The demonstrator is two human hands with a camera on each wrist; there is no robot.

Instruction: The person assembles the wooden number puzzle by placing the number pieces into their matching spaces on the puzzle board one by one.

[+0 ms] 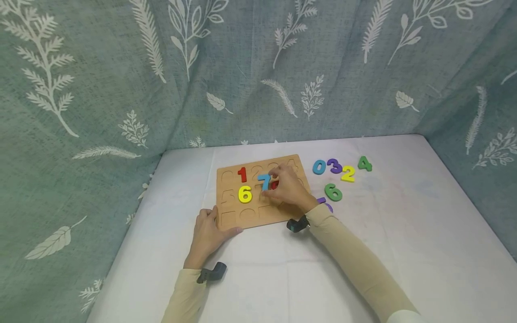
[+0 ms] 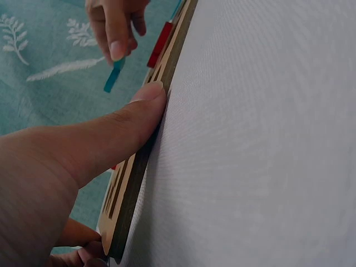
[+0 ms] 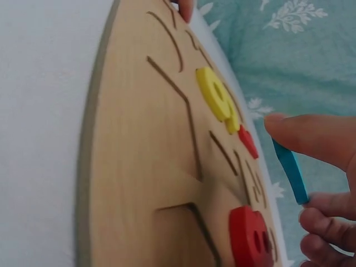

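My right hand [image 1: 288,186] pinches a blue number 7 [image 1: 265,178] between thumb and fingers, held above the wooden number puzzle board [image 1: 226,190]. In the right wrist view the blue 7 [image 3: 290,172] is edge-on, raised off the board. My left hand [image 1: 207,235] grips the board's near left corner, thumb along the front edge and fingers at the left side. On the board sit a red 1 [image 1: 244,175] and a yellow 6 [image 1: 240,195]. A red number piece [image 3: 242,239] is partly hidden behind the right hand in the head view.
Right of the board lie loose numbers: a blue 0 [image 1: 314,167], purple 3 [image 1: 336,166], yellow 2 [image 1: 348,174], green 4 [image 1: 365,164] and green 6 [image 1: 328,192]. A purple piece [image 1: 321,200] lies partly behind the right wrist. A leaf-patterned curtain [image 1: 250,89] hangs behind the white-covered table [image 1: 258,278].
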